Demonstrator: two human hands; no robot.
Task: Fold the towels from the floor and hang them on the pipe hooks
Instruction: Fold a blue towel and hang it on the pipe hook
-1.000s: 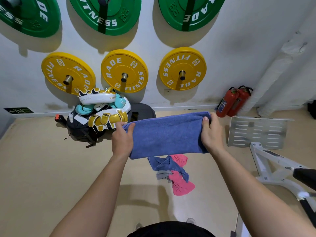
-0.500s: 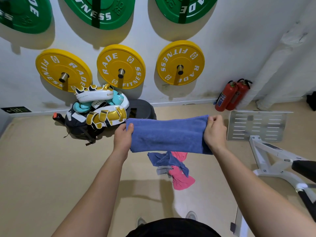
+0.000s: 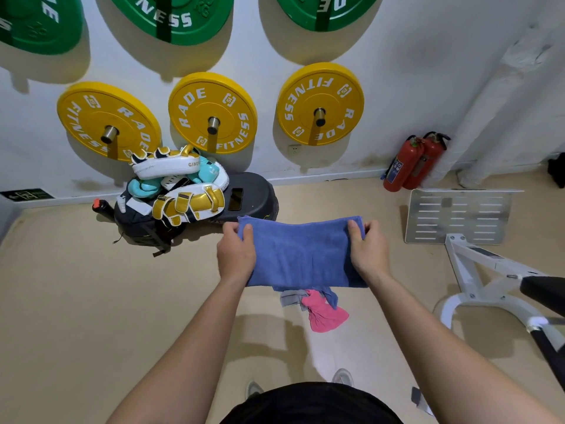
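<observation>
A folded blue towel (image 3: 301,252) is stretched flat in the air in front of me. My left hand (image 3: 235,250) grips its left end and my right hand (image 3: 367,249) grips its right end, thumbs on top. Below it on the beige floor lies a small heap of loose towels: a pink towel (image 3: 325,315), a grey one (image 3: 290,296) and a blue one (image 3: 331,296), partly hidden by the held towel. No pipe hooks are in view.
Yellow weight plates (image 3: 212,113) and green weight plates (image 3: 171,16) hang on the white wall. Boxing pads (image 3: 186,203) sit piled on a black bag. Two red fire extinguishers (image 3: 412,162) stand at the wall. A metal plate (image 3: 458,215) and white bench frame (image 3: 489,270) lie right.
The towel has been folded over once more: it is now narrower side to side and my hands are closer together. The view has tilted down slightly.
</observation>
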